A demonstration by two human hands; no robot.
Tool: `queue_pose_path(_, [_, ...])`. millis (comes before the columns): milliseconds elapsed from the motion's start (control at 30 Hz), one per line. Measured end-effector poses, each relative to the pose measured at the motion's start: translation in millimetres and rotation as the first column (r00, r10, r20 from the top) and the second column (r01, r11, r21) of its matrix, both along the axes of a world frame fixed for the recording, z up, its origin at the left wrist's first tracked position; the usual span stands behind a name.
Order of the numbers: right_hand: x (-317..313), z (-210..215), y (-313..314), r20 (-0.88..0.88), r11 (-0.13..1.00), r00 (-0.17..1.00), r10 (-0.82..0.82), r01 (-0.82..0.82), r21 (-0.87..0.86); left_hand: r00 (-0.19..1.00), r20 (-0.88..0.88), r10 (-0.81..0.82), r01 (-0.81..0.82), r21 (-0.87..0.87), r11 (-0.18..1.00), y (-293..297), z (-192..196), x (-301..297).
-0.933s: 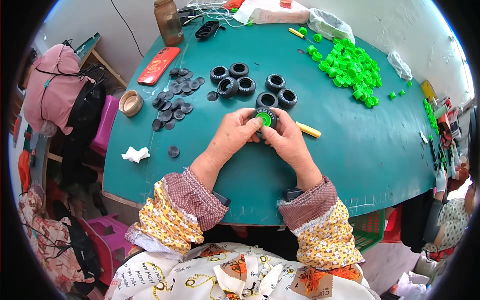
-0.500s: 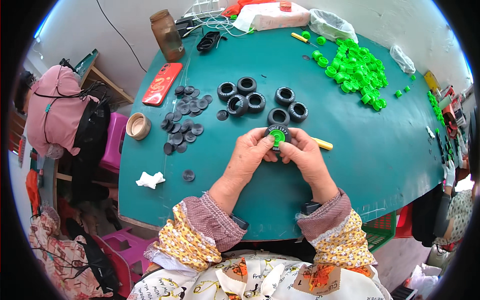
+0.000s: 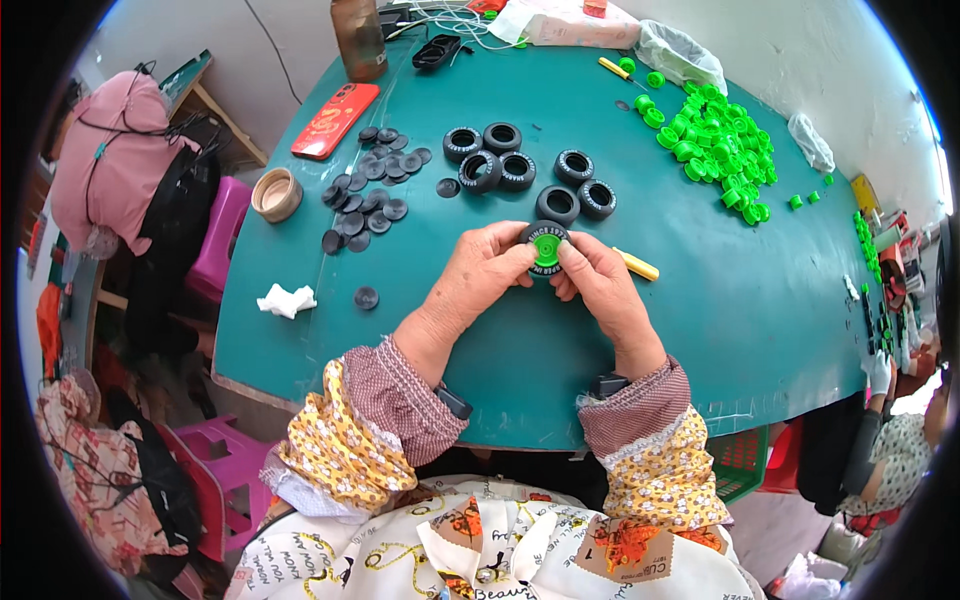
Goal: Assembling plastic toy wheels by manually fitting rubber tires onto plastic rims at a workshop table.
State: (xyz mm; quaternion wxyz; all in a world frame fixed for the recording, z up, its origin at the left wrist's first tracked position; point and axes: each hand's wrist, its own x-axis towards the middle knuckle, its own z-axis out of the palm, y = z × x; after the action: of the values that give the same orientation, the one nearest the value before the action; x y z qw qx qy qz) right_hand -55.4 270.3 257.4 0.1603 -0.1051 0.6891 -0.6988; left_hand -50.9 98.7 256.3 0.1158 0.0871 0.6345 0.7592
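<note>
Between my two hands is a small black toy tyre [image 3: 546,268] with white lettering and a bright green wheel hub [image 3: 545,247] set in its middle. My left hand [image 3: 478,268] grips its left side, the thumb at the hub's edge. From the right, my right hand [image 3: 603,283] closes on it, its thumb resting beside the hub. Fingers of both hands curl underneath and are partly hidden. Just beyond lie several loose black tyres [image 3: 516,171] without hubs. A yellow-handled tool [image 3: 636,264] sits by my right hand, partly covered by it.
Black discs [image 3: 377,166] are scattered at left near a red phone [image 3: 335,121], a round tan lid [image 3: 276,195] and crumpled white tissue [image 3: 286,301]. Green hubs [image 3: 718,143] are heaped far right. A brown bottle [image 3: 360,40] stands far left. People work at both sides.
The view has shifted a little. Both hands still hold the tyre and hub, and my right fingers have moved slightly around its edge.
</note>
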Motion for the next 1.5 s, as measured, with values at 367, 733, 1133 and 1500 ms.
queue_pose_path(367, [5.2, -9.4, -10.3, -0.087, 0.997, 0.994, -0.070, 0.066, -0.050, 0.997, -0.040, 0.067, -0.066, 0.040, 0.997, 4.4, -5.9, 3.8])
queue_pose_path(733, [4.7, -0.1, -7.1, -0.027, 0.988, 0.998, -0.056, 0.052, -0.148, 0.994, 0.105, -0.025, -0.006, 0.287, 0.958, 5.7, -4.9, -1.4])
queue_pose_path(1133, [23.6, -2.7, -31.0, -0.604, 0.949, 0.786, -0.136, 0.278, 0.148, 0.988, -0.066, 0.140, -0.147, -0.114, 0.983, 7.6, 3.6, 9.6])
queue_pose_path(1500, [1.9, 1.3, 28.8, -0.691, 0.331, 0.691, 0.213, 0.615, 0.716, 0.966, 0.231, 0.120, -0.212, 0.431, 0.877, -43.9, 0.8, 4.9])
